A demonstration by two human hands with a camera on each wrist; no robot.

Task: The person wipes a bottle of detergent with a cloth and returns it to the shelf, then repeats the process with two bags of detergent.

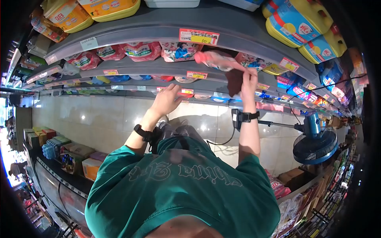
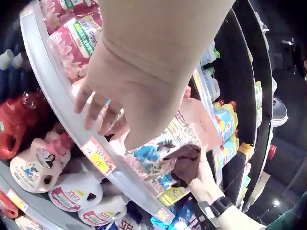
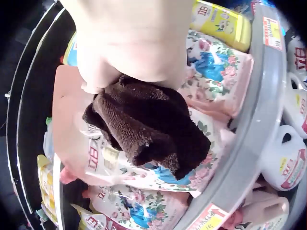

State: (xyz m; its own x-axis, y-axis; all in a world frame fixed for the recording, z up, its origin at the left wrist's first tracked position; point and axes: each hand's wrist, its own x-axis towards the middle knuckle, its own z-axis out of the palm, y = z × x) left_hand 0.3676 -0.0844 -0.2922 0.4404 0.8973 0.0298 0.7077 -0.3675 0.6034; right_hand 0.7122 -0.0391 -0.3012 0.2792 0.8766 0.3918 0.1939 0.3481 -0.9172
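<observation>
My right hand (image 1: 249,84) grips a pink, flower-printed laundry detergent pouch (image 1: 218,60) near one end, together with a dark brown cloth (image 3: 144,122). The pouch is tilted in front of the shelf, with its pink cap toward the left in the head view. Bunched cloth lies over the printed face, hiding part of it, and hangs below the fingers. My left hand (image 1: 166,100) holds nothing; its fingers are loosely bent near the shelf front. In the left wrist view, that hand (image 2: 132,91) overlaps the row of pouches and partly hides the held one.
Similar pouches (image 1: 180,51) line the shelf behind the price-tag rail (image 1: 198,36). White detergent bottles (image 2: 76,189) stand one level below. Yellow jugs (image 1: 297,22) fill the top right. A blue fan (image 1: 315,141) stands to the right, and goods are stacked behind at left.
</observation>
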